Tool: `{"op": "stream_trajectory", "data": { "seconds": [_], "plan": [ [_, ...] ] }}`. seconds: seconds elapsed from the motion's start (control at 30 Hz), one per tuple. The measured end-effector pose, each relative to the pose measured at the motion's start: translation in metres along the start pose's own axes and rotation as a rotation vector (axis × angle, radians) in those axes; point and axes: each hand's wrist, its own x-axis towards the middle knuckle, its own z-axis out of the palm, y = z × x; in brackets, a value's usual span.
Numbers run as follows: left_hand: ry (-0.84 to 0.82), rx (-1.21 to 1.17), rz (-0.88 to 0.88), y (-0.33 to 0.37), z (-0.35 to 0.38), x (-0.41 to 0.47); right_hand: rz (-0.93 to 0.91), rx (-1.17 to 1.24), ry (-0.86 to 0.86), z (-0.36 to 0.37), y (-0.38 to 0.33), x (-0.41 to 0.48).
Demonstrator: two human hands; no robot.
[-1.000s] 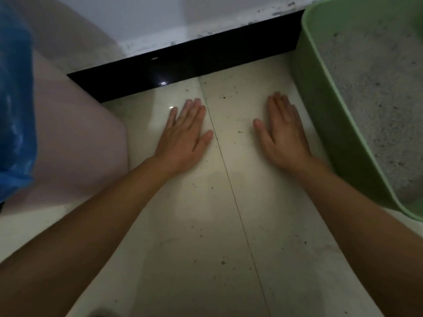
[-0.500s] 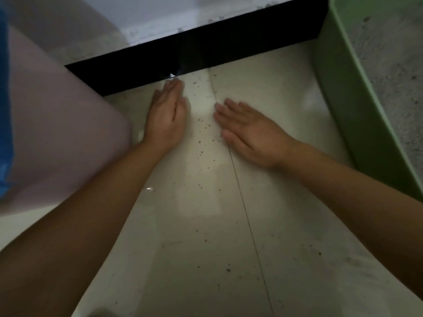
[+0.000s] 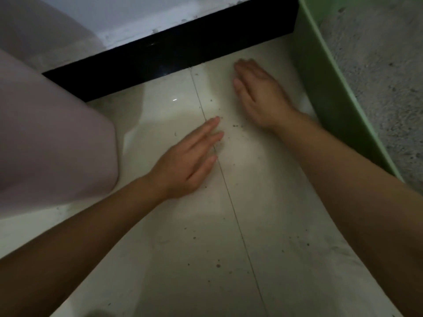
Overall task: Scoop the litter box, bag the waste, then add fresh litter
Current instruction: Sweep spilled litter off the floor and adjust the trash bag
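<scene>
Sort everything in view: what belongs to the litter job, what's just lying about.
Job: green litter box, grey litter inside it, scattered grains on the floor tiles, left hand, right hand.
Lying about: pale pink object at left, black skirting board.

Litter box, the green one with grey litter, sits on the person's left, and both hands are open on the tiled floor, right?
Not quite: the head view shows the green litter box on the person's right, beside the right hand. The rest holds: grey litter fills it, and the left hand lies open on the tiled floor too.
</scene>
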Motion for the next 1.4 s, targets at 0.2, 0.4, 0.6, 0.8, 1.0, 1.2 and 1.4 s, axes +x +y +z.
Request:
{"op": "stream_trajectory", "data": {
  "seconds": [0.2,0.4,0.6,0.8,1.0,1.2,1.4],
  "plan": [
    [0.373,-0.057,-0.612,-0.030,-0.013,-0.040,-0.263,-0.187,-0.233,0.033,-0.056,0.016],
    [0.443,-0.082,-0.757,-0.046,-0.006,-0.016,-0.591,-0.165,-0.443,0.037,-0.066,-0.094],
    [0.124,0.028,-0.459,-0.040,0.004,0.038,-0.232,-0.060,-0.152,0.000,-0.013,-0.118],
    [-0.036,-0.156,-0.161,0.037,0.032,-0.013,0.197,-0.161,-0.069,-0.015,0.026,-0.061],
    [0.411,-0.146,-0.578,0.064,0.031,-0.094,-0.205,-0.245,-0.295,0.025,-0.043,-0.058],
    [0.710,0.011,-1.094,0.024,0.024,-0.196,-0.595,-0.240,-0.451,0.078,-0.116,-0.157],
    [0.437,0.183,-1.329,-0.012,0.017,-0.205,-0.592,-0.197,-0.501,0.070,-0.118,-0.219]
  ]
}}
